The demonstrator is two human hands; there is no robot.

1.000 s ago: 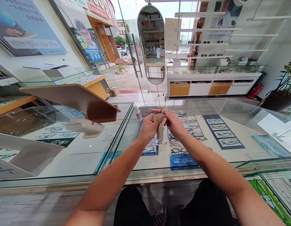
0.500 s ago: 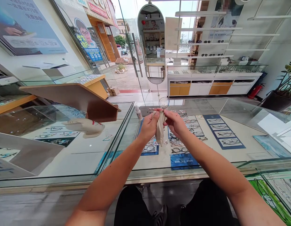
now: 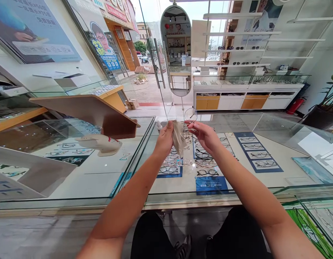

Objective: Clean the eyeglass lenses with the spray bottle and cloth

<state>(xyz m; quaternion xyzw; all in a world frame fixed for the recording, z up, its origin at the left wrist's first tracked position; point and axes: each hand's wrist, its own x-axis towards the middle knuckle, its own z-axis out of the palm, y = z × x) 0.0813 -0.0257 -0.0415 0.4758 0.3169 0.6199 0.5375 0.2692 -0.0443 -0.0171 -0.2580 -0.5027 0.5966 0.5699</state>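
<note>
- Daylit shop room with a glass front: an oval mirror (image 3: 176,54) stands ahead, and white cabinets (image 3: 233,86) line the far side, floor showing between them and the counter.
- Glass-topped counter (image 3: 166,207) crosses the foreground, its front edge passing beneath both forearms; the hands are well beyond that edge, over the glass.
- Brown board (image 3: 85,111) leans at the left, its nearer end well apart from the left hand.
- Blue strip (image 3: 256,150) of frames lies to the right, well apart from the right hand.
- Left hand (image 3: 165,139) pinches the cloth between thumb and fingers.
- Right hand (image 3: 206,136), fingers bent, pinches the glasses at the fingertips.
- Beige cloth (image 3: 179,138) hangs between the hands, its right side just beside the right fingertips; contact cannot be told.
- Thin-rimmed glasses (image 3: 190,115) point up, beyond the right fingertips.
- White bottle (image 3: 159,126) stands just behind the left hand, partly hidden.
</note>
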